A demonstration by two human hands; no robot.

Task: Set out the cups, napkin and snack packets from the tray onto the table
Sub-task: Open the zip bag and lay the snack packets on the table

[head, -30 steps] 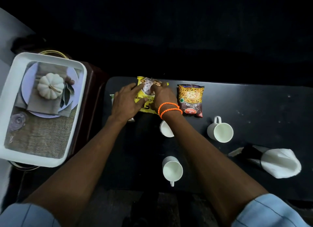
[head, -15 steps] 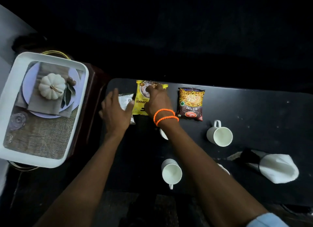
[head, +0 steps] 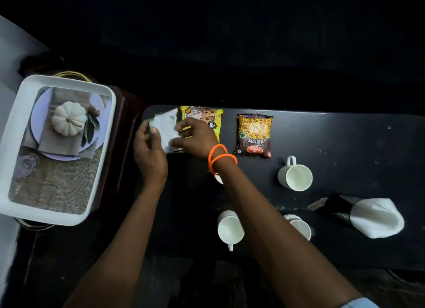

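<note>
Both hands are on the white packet (head: 166, 133) now at the table's (head: 345, 135) far left corner: left hand (head: 149, 153) pinches its left edge, right hand (head: 195, 137) has left the yellow packet (head: 207, 117) and pinches its right side.

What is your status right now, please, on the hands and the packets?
Left hand and right hand both gripping the pale packet at the table's left end. Yellow packet and mixture packet laid flat. Nothing in the way.

Black table (head: 345, 135), packets (head: 254, 135), cups (head: 295, 176), napkin (head: 377, 218)
</note>
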